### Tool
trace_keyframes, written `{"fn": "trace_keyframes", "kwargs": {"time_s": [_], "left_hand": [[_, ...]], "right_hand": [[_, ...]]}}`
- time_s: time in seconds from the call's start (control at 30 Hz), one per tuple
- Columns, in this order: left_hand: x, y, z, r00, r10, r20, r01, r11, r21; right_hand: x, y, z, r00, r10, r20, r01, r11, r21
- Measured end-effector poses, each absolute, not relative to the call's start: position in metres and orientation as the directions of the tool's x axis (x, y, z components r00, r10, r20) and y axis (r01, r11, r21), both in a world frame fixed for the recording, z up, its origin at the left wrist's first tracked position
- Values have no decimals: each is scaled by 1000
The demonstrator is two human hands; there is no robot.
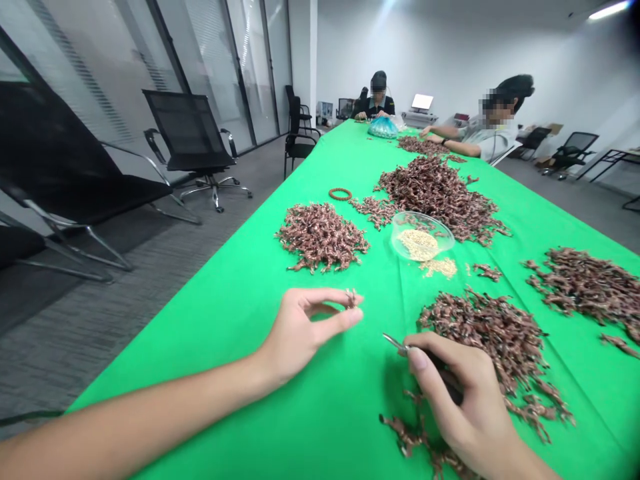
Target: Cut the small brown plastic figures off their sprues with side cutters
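Note:
My left hand [300,320] pinches a small brown animal-shaped figure [352,300] between thumb and forefinger, above the green cloth. To its right, my right hand [460,380] is closed around a slim tool with a pointed metal tip [394,342]; whether it is tweezers or a blade I cannot tell. The tip points toward my left hand, apart from the figure. Beneath and behind my right hand lies a pile of similar brown figures [485,333], with a few loose figures [407,433] near the front. Another heap of figures [323,237] sits beyond my left hand.
A clear plastic bowl [445,233] holds pale small pieces, some spilled beside it. Farther off are a large brown heap [440,193], a brown ring [341,194] and a blue bag [383,127]. Two people sit at the far table. Chairs [187,130] stand left.

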State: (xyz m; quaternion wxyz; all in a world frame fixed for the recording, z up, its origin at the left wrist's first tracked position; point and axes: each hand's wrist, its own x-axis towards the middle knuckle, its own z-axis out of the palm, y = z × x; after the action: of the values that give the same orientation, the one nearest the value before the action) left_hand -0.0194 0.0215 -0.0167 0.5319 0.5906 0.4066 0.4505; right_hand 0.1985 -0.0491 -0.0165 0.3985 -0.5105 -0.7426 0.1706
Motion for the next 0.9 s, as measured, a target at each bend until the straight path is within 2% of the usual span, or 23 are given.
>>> {"fn": "trace_keyframes", "kwargs": {"time_s": [0.1, 0.2, 0.27, 0.33, 0.43, 0.53, 0.63, 0.7, 0.77, 0.83, 0.9], "left_hand": [[-27, 44, -6, 153, 930, 334, 209, -361, 909], [-33, 83, 9, 132, 806, 577, 432, -571, 698], [-35, 114, 23, 189, 749, 635, 591, -603, 535], [-35, 142, 39, 157, 725, 670, 705, -558, 439], [-33, 165, 65, 40, 649, 760, 719, -547, 429], [-23, 159, 84, 41, 585, 810, 678, -612, 408], [-7, 132, 87, 158, 616, 772, 595, -683, 423], [5, 111, 77, 356, 671, 650, 501, -724, 474], [16, 89, 59, 567, 682, 462, 465, -728, 504], [25, 70, 39, 675, 670, 310, 496, -723, 482], [32, 52, 22, 734, 654, 183, 506, -707, 494]], "right_hand": [[199, -51, -17, -164, 885, 436, 605, 440, -664], [197, -51, -18, -184, 884, 429, 580, 450, -679], [197, -50, -18, -196, 885, 421, 570, 452, -685], [198, -47, -17, -197, 878, 436, 570, 465, -677], [202, -42, -14, -191, 862, 468, 571, 486, -661], [205, -40, -11, -183, 853, 488, 565, 498, -658], [206, -42, -9, -190, 818, 544, 549, 547, -632], [208, -44, -9, -218, 757, 616, 520, 624, -583], [214, -44, -8, -221, 681, 698, 500, 694, -518], [223, -41, -9, -139, 626, 767, 517, 706, -483], [234, -35, -9, 75, 616, 785, 556, 627, -545]]}}
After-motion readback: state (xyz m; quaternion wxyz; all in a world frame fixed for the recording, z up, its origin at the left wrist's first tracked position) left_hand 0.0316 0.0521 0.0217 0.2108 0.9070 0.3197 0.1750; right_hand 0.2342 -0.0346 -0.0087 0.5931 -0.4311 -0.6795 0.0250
